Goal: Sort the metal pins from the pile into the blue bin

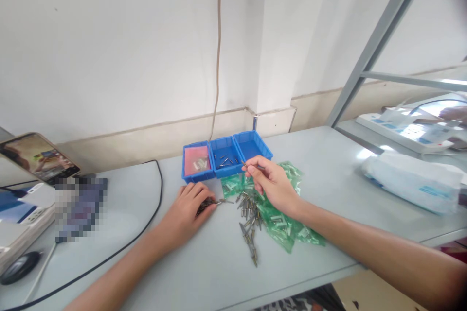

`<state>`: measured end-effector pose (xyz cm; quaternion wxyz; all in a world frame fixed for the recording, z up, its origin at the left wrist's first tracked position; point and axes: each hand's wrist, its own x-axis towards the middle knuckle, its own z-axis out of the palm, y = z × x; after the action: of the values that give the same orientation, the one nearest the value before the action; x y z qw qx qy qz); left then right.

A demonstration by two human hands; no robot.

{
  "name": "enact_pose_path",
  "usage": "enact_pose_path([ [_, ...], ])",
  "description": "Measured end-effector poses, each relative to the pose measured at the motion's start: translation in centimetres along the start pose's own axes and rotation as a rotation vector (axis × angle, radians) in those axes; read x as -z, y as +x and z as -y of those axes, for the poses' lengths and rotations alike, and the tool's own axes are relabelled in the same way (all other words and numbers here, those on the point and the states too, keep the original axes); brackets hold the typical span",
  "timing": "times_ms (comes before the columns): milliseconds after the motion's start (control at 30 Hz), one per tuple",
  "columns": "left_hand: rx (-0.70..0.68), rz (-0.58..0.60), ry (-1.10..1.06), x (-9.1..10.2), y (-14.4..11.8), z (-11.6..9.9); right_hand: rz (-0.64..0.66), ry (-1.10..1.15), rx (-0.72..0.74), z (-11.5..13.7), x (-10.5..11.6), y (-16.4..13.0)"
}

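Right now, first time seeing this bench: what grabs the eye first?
Three bright blue bins, side by side near the wall, the leftmost pink inside. Then green bags and loose metal pieces on the table before them; the right hand pinches one piece, the left hand curls around others.

Metal pieces (208, 202) partly hidden by the left hand (190, 205)
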<state>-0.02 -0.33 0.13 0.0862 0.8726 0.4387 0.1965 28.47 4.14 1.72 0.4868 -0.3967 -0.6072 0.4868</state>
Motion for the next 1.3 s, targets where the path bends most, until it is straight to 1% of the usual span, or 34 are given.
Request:
enact_pose_path([
  [567, 0.005, 0.012, 0.001, 0.0, 0.0, 0.0, -0.016, 0.070, -0.019, 0.0, -0.1, 0.2],
  [767, 0.007, 0.019, 0.002, 0.1, 0.1, -0.1, -0.034, 0.062, -0.022, 0.1, -0.1, 0.2],
  [933, 0.005, 0.021, -0.005, 0.1, 0.0, -0.1, -0.045, 0.037, -0.049, 0.8, -0.1, 0.1],
  [1067, 0.009, 0.021, -0.007, 0.2, 0.1, -0.2, -0.043, 0.012, -0.044, 1.2, -0.1, 0.0],
  [1300, 0.013, 0.014, -0.010, 0.1, 0.1, 0.0, -0.029, -0.001, -0.024, 0.9, 0.0, 0.0],
])
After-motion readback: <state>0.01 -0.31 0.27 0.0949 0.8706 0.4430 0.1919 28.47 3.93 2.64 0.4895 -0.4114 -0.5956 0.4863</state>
